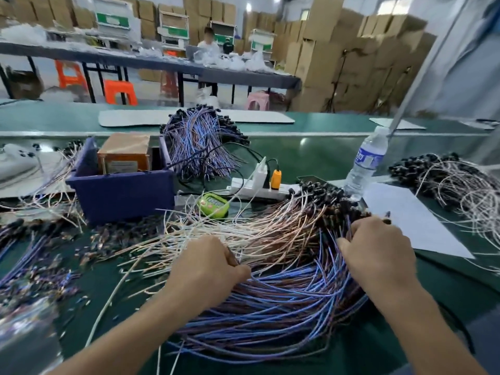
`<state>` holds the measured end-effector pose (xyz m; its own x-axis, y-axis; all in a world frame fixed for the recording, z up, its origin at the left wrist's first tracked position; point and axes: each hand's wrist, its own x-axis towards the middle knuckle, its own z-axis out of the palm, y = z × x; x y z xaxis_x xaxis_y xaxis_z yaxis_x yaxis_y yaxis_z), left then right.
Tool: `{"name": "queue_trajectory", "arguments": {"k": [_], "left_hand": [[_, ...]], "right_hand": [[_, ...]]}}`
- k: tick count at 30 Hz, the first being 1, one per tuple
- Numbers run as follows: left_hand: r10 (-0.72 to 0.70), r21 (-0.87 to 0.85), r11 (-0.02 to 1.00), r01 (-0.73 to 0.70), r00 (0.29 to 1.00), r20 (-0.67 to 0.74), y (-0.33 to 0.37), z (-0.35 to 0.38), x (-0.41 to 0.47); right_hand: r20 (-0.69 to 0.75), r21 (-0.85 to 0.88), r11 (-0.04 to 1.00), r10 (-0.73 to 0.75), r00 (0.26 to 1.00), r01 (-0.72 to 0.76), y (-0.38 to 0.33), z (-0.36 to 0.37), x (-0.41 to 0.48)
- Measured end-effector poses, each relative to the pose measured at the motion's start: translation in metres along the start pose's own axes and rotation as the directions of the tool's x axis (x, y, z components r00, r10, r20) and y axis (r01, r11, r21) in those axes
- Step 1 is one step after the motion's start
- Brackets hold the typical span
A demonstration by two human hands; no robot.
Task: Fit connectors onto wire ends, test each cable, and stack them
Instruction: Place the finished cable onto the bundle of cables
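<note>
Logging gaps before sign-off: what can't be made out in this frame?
Head view only.
1. Left hand: fingertips curled under, hidden by its own back; grip unclear.
2. Right hand: fingers buried in the wire pile; grip unclear.
3. Green device: display too small, crossed by wires.
4. Bottle label: text too small.
5. Wires at left edge: motion-blurred, cut off.

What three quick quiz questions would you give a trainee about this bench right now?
1. True or false: the water bottle stands upright.
2. What sits inside the blue bin? A) a brown box B) scissors C) a cup
3. Fill in: the left hand and the right hand both hold ____ from the pile.
Key: 1 true; 2 A; 3 wires.
</note>
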<state>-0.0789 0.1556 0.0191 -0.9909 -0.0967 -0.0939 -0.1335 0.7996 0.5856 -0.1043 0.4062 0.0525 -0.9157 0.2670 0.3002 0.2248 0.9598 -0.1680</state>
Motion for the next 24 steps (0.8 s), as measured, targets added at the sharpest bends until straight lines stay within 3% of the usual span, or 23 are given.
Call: {"name": "queue_trajectory", "arguments": {"k": [3,7,11,16,20,24], "left_hand": [[-0.001,-0.036,0.999,0.002,1.000,0.023,-0.013,-0.010,-0.002],[-0.038,-0.057,0.998,0.036,0.999,-0.031,-0.037,-0.036,-0.004],[-0.092,-0.193,0.979,0.065,0.987,-0.135,-0.069,-0.065,-0.008],[-0.185,-0.273,0.957,0.100,0.935,-0.304,-0.124,-0.089,-0.019],[-0.215,-0.204,0.972,0.119,0.803,-0.555,-0.172,-0.102,-0.038],[-0.275,-0.109,0.952,0.286,0.640,-0.717,-0.215,-0.122,-0.049]], "right_hand": [[-0.121,-0.072,0.997,0.028,0.992,-0.037,-0.005,-0.002,-0.010],[-0.253,0.086,0.996,0.001,0.967,0.022,-0.025,-0.005,-0.030],[-0.103,0.287,0.921,-0.245,0.964,0.264,-0.092,0.008,-0.051],[0.064,0.501,0.736,-0.556,0.829,0.455,-0.208,0.036,-0.084],[0.161,0.595,0.660,-0.657,0.736,0.459,-0.276,0.054,-0.103],[0.241,0.655,0.610,-0.728,0.641,0.447,-0.324,0.065,-0.110]]}}
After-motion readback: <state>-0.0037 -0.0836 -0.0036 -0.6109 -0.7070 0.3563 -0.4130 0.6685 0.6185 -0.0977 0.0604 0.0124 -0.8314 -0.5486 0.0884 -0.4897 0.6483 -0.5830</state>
